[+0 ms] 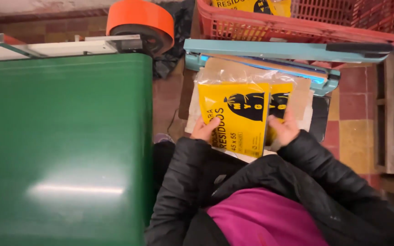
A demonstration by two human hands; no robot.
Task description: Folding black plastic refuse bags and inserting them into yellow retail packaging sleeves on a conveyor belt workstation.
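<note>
Glossy yellow plastic packet [240, 116], flat, rectangular, clear crinkled top edge tucked under teal sealer bar [288, 51]. Left hand [204, 129] and right hand [283, 128] apart, each pinching lower packet side. Fingertips hidden beneath. Red mesh crate [297, 23] behind sealer, cut off.

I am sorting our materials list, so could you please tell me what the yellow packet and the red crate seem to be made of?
Yellow packet: seemingly thin clear plastic film over yellow printed contents; it looks glossy and crinkled at the top edge. Both the left hand and right hand hold it.
Red crate: likely rigid moulded plastic, matte, with a lattice of small openings in its walls.
</note>
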